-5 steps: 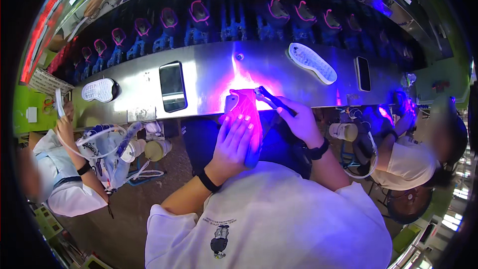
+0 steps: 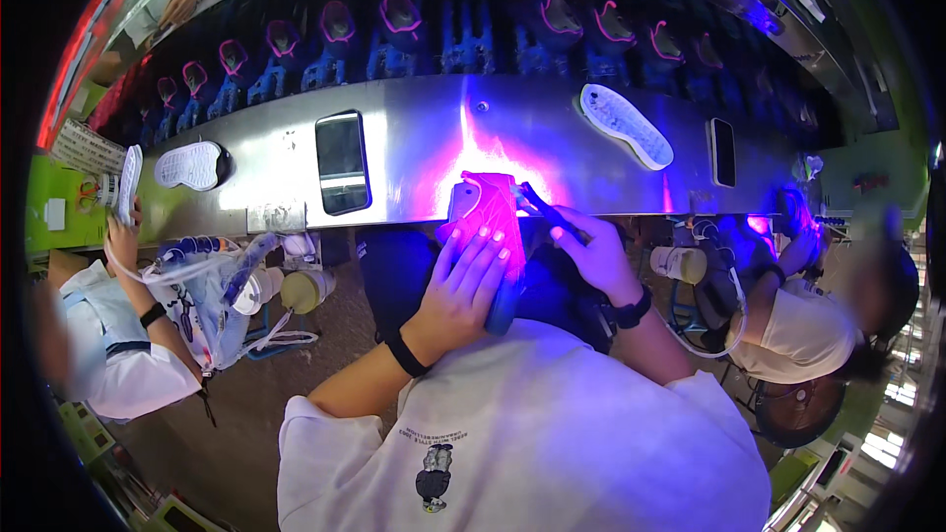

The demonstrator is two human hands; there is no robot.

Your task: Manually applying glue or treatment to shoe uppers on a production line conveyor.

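A shoe upper [image 2: 498, 195], glowing pink under violet light, lies at the table's near edge with its heel end toward me. Over its left side and top, my left hand [image 2: 455, 286] holds it, fingers stretched across the surface and the thumb hidden. My right hand [image 2: 598, 254] is closed around a dark-handled brush [image 2: 540, 203]. The brush's tip is at the upper's right edge; whether it touches cannot be made out in the glare.
On the metal table [image 2: 414, 153] are a phone [image 2: 342, 163], a white sole [image 2: 628, 128], another sole [image 2: 189, 166] and a second phone [image 2: 722, 152]. Behind runs a rack of pink-rimmed shoes [image 2: 400, 12]. Co-workers sit left and right, with pots [image 2: 307, 291] between us.
The brush tip and my right hand have shifted slightly down and right along the upper's edge. My left hand stays on the upper. At left, a co-worker's held sole has turned and moved.
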